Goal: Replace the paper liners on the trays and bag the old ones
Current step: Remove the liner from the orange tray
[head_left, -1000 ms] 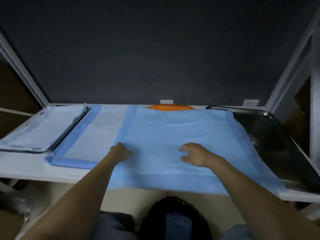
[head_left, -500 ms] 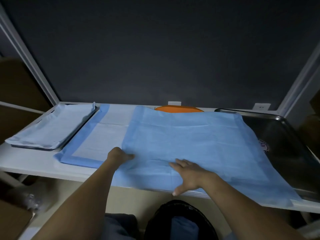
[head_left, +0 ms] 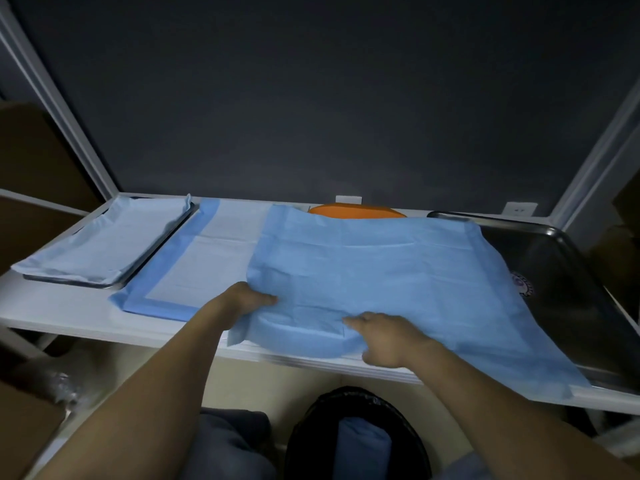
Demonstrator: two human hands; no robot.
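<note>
Both bare forearms reach forward from the lower corners of the view and converge toward the middle. The left hand [head_left: 251, 299] is curled, its thumb lying on top of the blue paper liner [head_left: 381, 271] and its fingers hidden beneath the sheet's left edge, pinching it. The right hand [head_left: 384, 337] lies palm down on the liner's near edge, fingers [head_left: 351, 321] fairly straight and pointing left.

Beside the large blue paper liner [head_left: 381, 271]: paper-lined metal tray [head_left: 69, 282] left, bare dark metal tray [head_left: 571, 289] right, orange flat object [head_left: 356, 211] behind.
</note>
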